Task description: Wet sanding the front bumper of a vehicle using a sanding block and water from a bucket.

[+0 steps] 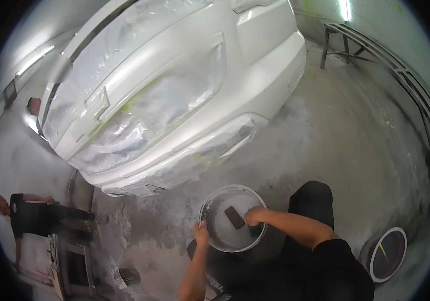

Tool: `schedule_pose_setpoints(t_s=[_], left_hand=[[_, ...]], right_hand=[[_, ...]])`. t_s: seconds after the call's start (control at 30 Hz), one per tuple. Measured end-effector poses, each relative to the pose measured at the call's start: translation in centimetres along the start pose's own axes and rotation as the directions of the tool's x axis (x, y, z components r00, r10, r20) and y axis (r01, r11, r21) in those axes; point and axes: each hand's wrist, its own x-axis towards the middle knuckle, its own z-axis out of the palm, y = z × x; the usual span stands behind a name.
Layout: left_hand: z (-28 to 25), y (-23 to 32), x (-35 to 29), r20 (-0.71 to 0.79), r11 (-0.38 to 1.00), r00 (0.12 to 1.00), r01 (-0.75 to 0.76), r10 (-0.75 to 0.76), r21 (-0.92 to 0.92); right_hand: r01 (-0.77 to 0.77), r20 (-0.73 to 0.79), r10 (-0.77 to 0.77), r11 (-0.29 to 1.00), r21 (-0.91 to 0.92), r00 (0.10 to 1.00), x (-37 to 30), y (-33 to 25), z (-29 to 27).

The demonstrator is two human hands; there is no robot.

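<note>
Rt. hand [256,215] is inside the round bucket [215,210] at approx. 3 o'clock, fingers curled & pointing down; can't tell if they've got hold of anything. L. hand [201,232] is closed on the bucket's rim at approx. 8-9 o'clock, steadying it, I'd say. Dark brown rectangular block [234,218] lies in the bucket, about mid, just beside the rt. fingers, w/ no hand visibly on it.

Progress, as far as I can judge: white vehicle body [270,45], from 10 to 12 o'clock of the bucket, has clear film [175,95] over windows & lower parts, so covering looks done there. Work at the bucket seems under way; block not out of it yet. How much is left on the body, can't say.

Hard to make out: rt. fingertips, plus a dark greenish patch below them; whether the bucket holds liquid; what the block is; what the bucket rests on, prob. the lap or floor. Body's far side is hidden & its top cut off. Co-worker [39,215] at 9 o'clock: hands too small to read.
</note>
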Motion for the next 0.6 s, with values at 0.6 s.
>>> schedule_pose_setpoints(t_s=[0.6], left_hand=[[-1.7,2.4,2.4,0.209,0.854,0.952,-0.294,0.223,0.429]], right_hand=[[0.811,-0.644,0.764,0.406,0.421,-0.048,-18.4,5.7,-18.2]])
